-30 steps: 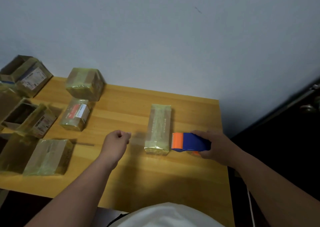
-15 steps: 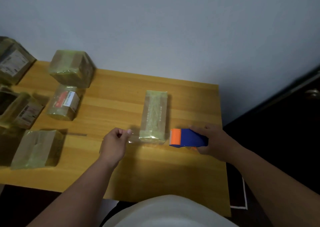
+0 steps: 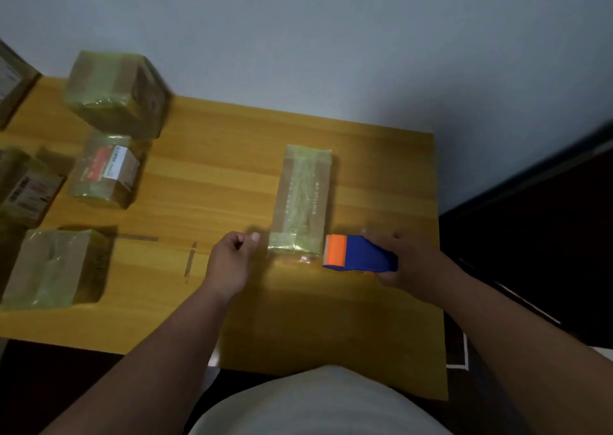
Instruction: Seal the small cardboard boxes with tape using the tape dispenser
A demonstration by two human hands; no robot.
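A long narrow cardboard box point(image 3: 303, 199), wrapped in yellowish clear tape, lies lengthwise in the middle of the wooden table point(image 3: 212, 156). My right hand point(image 3: 411, 265) grips a blue tape dispenser point(image 3: 361, 254) with an orange cutter head, just right of the box's near end. My left hand point(image 3: 230, 259) is curled just left of that end, thumb against forefinger, pinching the tape's free end. A bit of clear tape point(image 3: 303, 259) shows at the box's near bottom edge.
Several other taped boxes sit on the left: a big one point(image 3: 116, 93) at the back, a labelled one point(image 3: 104, 172), and one point(image 3: 54, 268) near the front edge. The table's right edge is beside my right hand, with dark floor beyond it.
The dispenser has moved a little right, away from the box's side. My left hand has stayed pinched beside the box's near left corner. The camera has tilted down and shifted.
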